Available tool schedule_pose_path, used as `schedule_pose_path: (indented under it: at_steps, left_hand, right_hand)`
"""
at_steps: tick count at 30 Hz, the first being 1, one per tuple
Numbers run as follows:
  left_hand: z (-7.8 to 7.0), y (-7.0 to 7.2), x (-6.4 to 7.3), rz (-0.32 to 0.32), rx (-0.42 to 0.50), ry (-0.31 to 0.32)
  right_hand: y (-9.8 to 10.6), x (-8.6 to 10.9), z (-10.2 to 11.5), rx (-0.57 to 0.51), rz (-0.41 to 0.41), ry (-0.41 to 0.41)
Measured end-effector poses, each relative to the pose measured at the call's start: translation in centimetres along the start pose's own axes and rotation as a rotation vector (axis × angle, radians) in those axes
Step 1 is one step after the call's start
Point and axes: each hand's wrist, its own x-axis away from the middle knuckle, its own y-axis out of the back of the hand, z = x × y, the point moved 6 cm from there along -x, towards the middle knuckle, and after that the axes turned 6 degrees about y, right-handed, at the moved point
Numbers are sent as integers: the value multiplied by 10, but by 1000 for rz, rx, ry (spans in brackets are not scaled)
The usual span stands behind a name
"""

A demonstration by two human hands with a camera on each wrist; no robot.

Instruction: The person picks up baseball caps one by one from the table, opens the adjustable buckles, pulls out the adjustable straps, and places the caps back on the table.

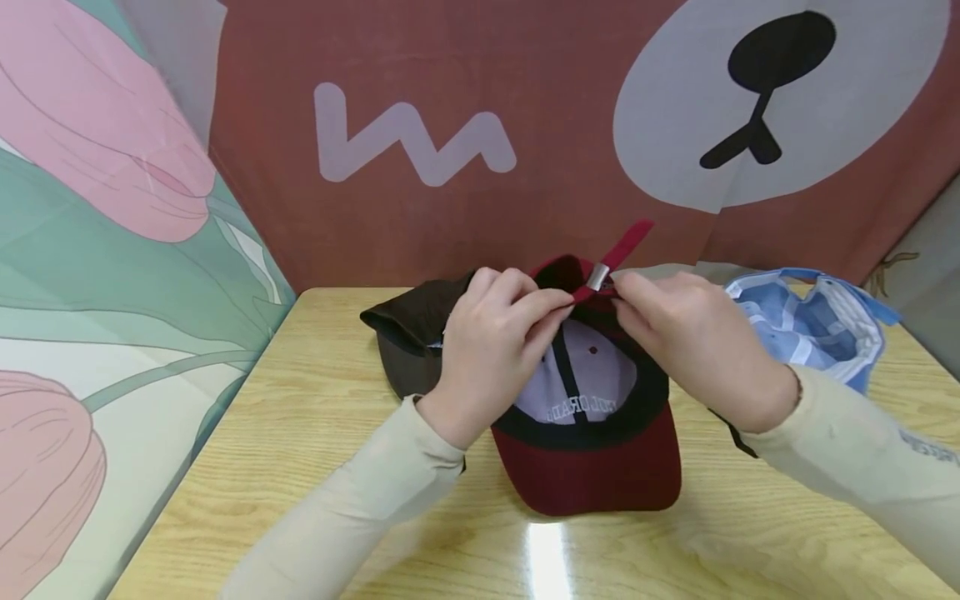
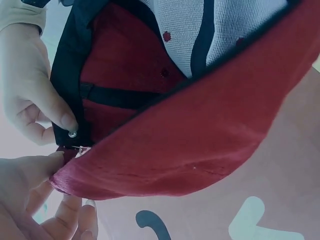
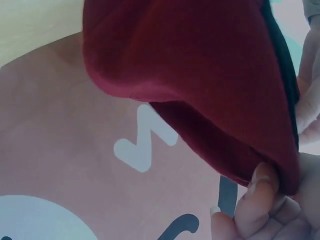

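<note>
A maroon baseball cap (image 1: 592,475) lies with its brim towards me and its grey-lined inside facing up. At its back, a red strap (image 1: 628,243) runs through a silver buckle (image 1: 597,277), its loose end sticking up. My left hand (image 1: 498,333) pinches the strap just left of the buckle. Right of the buckle, my right hand (image 1: 693,337) pinches the cap's rear edge. The left wrist view shows both hands' fingertips close together at the cap's black inner band (image 2: 72,100). Maroon cloth (image 3: 200,75) fills much of the right wrist view, partly hiding the fingers.
A dark brown cap (image 1: 408,358) lies left of the maroon one, partly behind my left hand. On the right sits a light blue cap (image 1: 806,325), opening upwards. The wooden table (image 1: 300,467) ends at a printed cloth backdrop (image 1: 555,192).
</note>
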Motion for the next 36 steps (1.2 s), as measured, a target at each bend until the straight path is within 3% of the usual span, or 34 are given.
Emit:
schedule_pose_path:
  at_steps: [8,36]
  left_hand:
    - [0,0,3,-6,5,-7]
    - [2,1,3,0,33,-10]
  right_hand:
    - [2,-1,-3,-37,-2,-56]
    - [3,1,-5,-24,-18,-81]
